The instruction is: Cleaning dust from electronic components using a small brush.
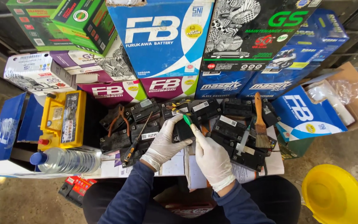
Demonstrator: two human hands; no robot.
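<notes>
Both my hands wear white gloves and dark blue sleeves. My left hand [165, 140] rests on a small black battery [183, 130] and grips it from the left. My right hand [210, 154] touches the same battery from the right. A small green-tipped tool [187, 120] sticks up between my two hands; which hand holds it I cannot tell. Several small black batteries [233, 126] lie packed together on the low surface around this one.
A screwdriver [139, 139] and orange-handled pliers [119, 118] lie left of my hands, a wooden-handled brush [260, 122] to the right. A yellow battery [63, 118] and a plastic bottle [67, 161] sit at left. Stacked battery boxes [162, 37] stand behind. A yellow bowl [332, 195] is at lower right.
</notes>
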